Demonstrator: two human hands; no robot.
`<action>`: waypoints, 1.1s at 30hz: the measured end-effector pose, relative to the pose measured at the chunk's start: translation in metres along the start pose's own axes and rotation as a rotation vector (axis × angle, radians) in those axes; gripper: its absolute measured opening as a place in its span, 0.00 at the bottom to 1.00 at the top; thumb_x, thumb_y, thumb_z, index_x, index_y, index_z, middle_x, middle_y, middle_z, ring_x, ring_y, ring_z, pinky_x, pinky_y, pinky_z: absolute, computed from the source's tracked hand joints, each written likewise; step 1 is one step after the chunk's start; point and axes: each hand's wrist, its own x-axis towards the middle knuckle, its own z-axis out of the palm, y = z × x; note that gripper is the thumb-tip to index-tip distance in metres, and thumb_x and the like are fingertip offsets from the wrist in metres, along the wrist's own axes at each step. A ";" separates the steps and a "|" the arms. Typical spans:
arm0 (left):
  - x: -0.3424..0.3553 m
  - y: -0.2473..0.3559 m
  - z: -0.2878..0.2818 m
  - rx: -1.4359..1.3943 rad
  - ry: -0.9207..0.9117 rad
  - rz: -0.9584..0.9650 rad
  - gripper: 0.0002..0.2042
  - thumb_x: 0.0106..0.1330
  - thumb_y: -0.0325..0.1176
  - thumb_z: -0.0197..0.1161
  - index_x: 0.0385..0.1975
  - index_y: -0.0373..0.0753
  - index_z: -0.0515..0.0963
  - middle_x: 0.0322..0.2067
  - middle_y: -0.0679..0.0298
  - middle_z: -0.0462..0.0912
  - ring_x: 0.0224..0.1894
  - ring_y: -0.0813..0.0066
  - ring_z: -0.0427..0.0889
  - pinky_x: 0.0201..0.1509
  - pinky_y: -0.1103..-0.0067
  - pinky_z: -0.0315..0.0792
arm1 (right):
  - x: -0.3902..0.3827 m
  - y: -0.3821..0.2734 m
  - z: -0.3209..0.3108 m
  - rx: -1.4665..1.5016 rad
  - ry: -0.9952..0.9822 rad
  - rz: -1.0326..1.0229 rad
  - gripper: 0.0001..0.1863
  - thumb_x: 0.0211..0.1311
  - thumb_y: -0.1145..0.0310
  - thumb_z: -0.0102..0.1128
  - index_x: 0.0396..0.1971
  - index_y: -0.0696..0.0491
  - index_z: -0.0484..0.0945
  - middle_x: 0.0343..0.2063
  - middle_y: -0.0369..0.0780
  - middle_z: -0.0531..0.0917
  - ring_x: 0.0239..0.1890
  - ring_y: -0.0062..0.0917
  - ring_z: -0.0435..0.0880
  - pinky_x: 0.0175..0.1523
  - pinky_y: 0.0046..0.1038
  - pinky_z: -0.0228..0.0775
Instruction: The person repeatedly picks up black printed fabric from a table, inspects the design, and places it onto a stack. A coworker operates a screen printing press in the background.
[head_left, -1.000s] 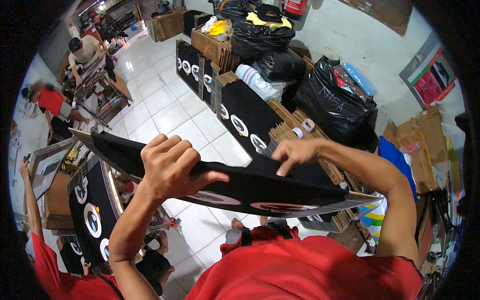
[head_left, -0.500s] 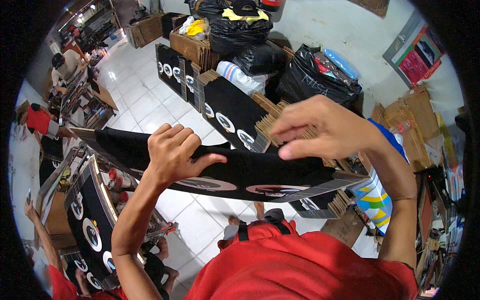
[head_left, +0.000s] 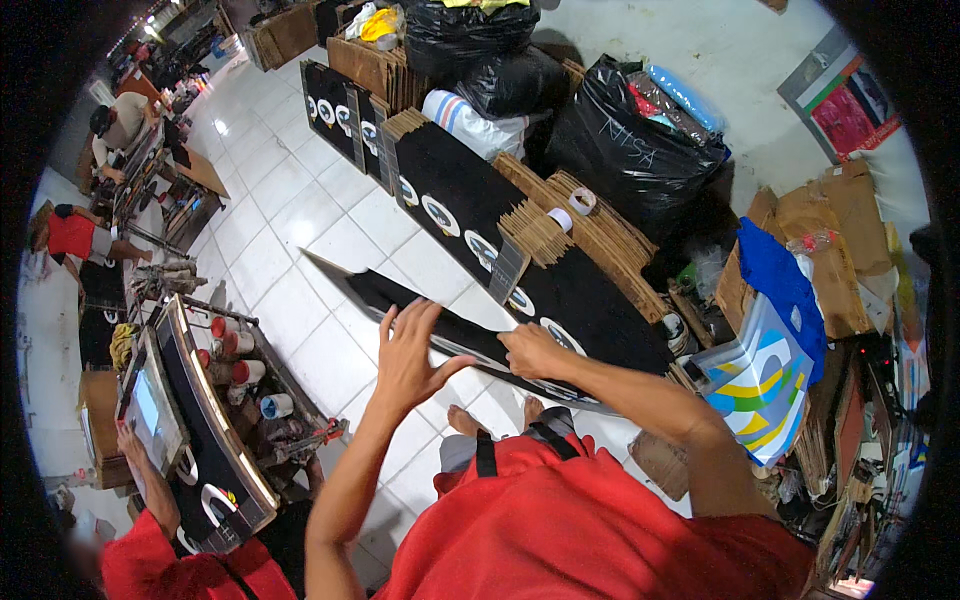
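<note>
A long flat board [head_left: 322, 266] covered in black cloth [head_left: 372, 290] with pale prints stands tilted on edge in front of me, running from far left to near right. My left hand [head_left: 408, 352] is at its upper edge, fingers stretched and thumb spread out to the right. Farther right along that edge, my right hand [head_left: 538, 353] is closed in a fist on the black cloth. What lies inside that fist is hidden. The board's near right end is partly covered by my right forearm.
Black panels with round white prints [head_left: 440, 215] lean in a row beyond the board. Brown cardboard [head_left: 620, 240], tape rolls [head_left: 582, 201] and black bags [head_left: 630, 140] stand behind. At left, a co-worker's hand [head_left: 130, 445] touches a framed screen [head_left: 152, 410] beside paint pots [head_left: 276, 406].
The board has swung to a steeper slant and lower. My right hand, loosely open above it before, is now closed at its edge. My left hand's curled fingers have straightened.
</note>
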 end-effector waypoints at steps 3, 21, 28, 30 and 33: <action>-0.096 -0.009 0.054 -0.058 -0.126 -0.460 0.32 0.52 0.51 0.65 0.50 0.32 0.68 0.44 0.50 0.75 0.48 0.52 0.73 0.55 0.63 0.61 | -0.015 0.058 0.060 0.013 -0.031 0.093 0.11 0.42 0.73 0.52 0.28 0.62 0.75 0.24 0.56 0.79 0.32 0.51 0.79 0.39 0.46 0.70; -0.446 0.192 0.129 -0.669 -0.364 -1.635 0.12 0.56 0.33 0.65 0.32 0.30 0.76 0.23 0.62 0.79 0.28 0.77 0.78 0.31 0.81 0.71 | -0.124 0.241 0.196 0.016 -0.071 0.444 0.09 0.48 0.74 0.51 0.30 0.59 0.74 0.27 0.53 0.81 0.35 0.46 0.80 0.42 0.44 0.71; -0.390 0.153 0.104 -0.605 0.008 -1.710 0.15 0.56 0.32 0.64 0.38 0.28 0.74 0.26 0.62 0.79 0.29 0.76 0.77 0.36 0.82 0.70 | -0.122 0.278 0.236 0.018 0.025 0.611 0.11 0.49 0.74 0.51 0.35 0.59 0.73 0.30 0.51 0.81 0.37 0.47 0.79 0.44 0.43 0.70; -0.371 0.148 0.095 -0.461 -0.084 -1.720 0.18 0.55 0.35 0.64 0.40 0.28 0.74 0.30 0.58 0.81 0.34 0.75 0.78 0.40 0.81 0.71 | -0.123 0.282 0.242 0.009 0.001 0.668 0.11 0.50 0.74 0.51 0.36 0.59 0.73 0.31 0.51 0.81 0.37 0.46 0.79 0.44 0.43 0.70; -0.366 0.151 0.095 -0.426 -0.197 -1.750 0.19 0.54 0.37 0.65 0.40 0.29 0.75 0.31 0.57 0.81 0.35 0.73 0.79 0.41 0.79 0.71 | -0.128 0.286 0.243 -0.018 0.010 0.726 0.12 0.50 0.74 0.51 0.36 0.59 0.73 0.32 0.51 0.81 0.37 0.45 0.79 0.44 0.43 0.70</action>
